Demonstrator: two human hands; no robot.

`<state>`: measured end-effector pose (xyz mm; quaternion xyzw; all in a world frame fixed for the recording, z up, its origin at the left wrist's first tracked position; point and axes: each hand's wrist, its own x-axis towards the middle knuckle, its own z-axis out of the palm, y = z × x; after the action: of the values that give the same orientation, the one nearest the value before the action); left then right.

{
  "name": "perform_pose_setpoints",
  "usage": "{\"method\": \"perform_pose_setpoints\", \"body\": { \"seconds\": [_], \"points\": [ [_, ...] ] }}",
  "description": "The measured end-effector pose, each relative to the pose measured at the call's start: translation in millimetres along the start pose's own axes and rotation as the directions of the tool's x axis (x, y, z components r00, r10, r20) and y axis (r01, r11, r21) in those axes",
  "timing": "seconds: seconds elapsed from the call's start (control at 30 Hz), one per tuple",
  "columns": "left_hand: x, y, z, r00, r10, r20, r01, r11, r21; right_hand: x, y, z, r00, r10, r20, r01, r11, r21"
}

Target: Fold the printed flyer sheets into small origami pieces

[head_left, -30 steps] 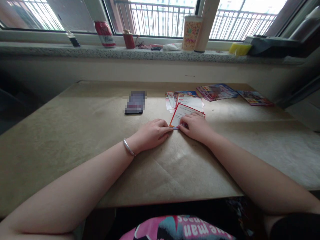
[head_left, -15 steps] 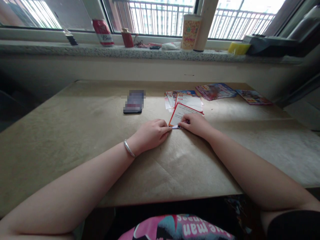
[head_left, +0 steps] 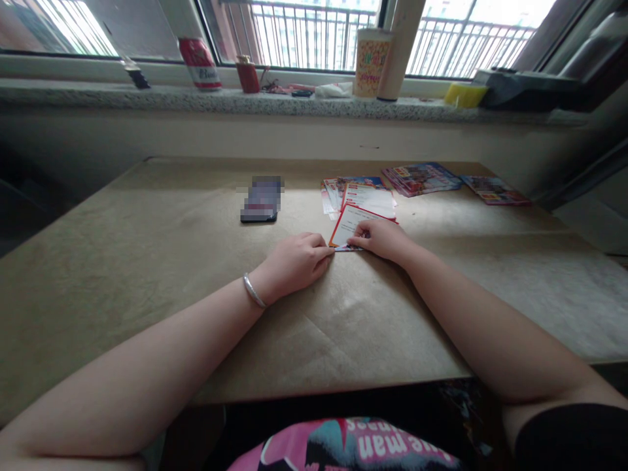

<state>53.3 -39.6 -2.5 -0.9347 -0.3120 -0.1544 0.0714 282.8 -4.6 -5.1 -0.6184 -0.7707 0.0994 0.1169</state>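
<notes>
A white printed paper sheet (head_left: 346, 224) with a red border lies on the table in front of me, its near edge folded up into a narrow strip. The fingertips of my left hand (head_left: 301, 260) are closed at the near left corner of this sheet. My right hand (head_left: 385, 241) pinches the folded strip near its middle and covers the sheet's right part. Behind it, partly overlapped, lies a loose pile of printed sheets (head_left: 367, 197). A silver bangle (head_left: 254, 291) is on my left wrist.
A phone (head_left: 261, 199), blurred out, lies to the left. Colourful leaflets (head_left: 422, 178) and another leaflet stack (head_left: 495, 190) are at the back right. On the windowsill stand a red-and-white can (head_left: 200, 63), a red lighter-like object (head_left: 247, 74), a paper cup (head_left: 371, 63) and a yellow item (head_left: 465, 95).
The view has shifted very slightly. Both hands stay at the sheet's near edge; my right hand has moved only a little along the fold, if at all.
</notes>
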Motion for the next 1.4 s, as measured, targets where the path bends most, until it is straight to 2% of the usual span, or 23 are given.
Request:
{"method": "perform_pose_setpoints", "body": {
  "seconds": [0.33,0.87,1.17,1.4],
  "points": [
    [1.3,1.3,-0.6,1.000,-0.019,0.020,0.020,1.000,-0.012,2.2,0.0,-2.4,1.000,-0.013,0.014,0.013,1.000,-0.026],
    [-1.1,-3.7,-4.4,0.995,-0.078,0.055,0.079,0.997,-0.019,0.9,2.1,2.3,0.999,-0.023,-0.032,0.023,1.000,0.000],
    [-5.0,-13.2,-1.8,0.993,-0.119,0.018,0.120,0.984,-0.134,1.0,5.6,5.8,0.998,-0.043,-0.041,0.044,0.999,0.019],
    [-3.2,-18.3,1.8,0.995,-0.072,-0.070,0.054,0.972,-0.230,2.6,7.9,9.4,0.988,-0.136,-0.076,0.141,0.988,0.059]
  ]
}}
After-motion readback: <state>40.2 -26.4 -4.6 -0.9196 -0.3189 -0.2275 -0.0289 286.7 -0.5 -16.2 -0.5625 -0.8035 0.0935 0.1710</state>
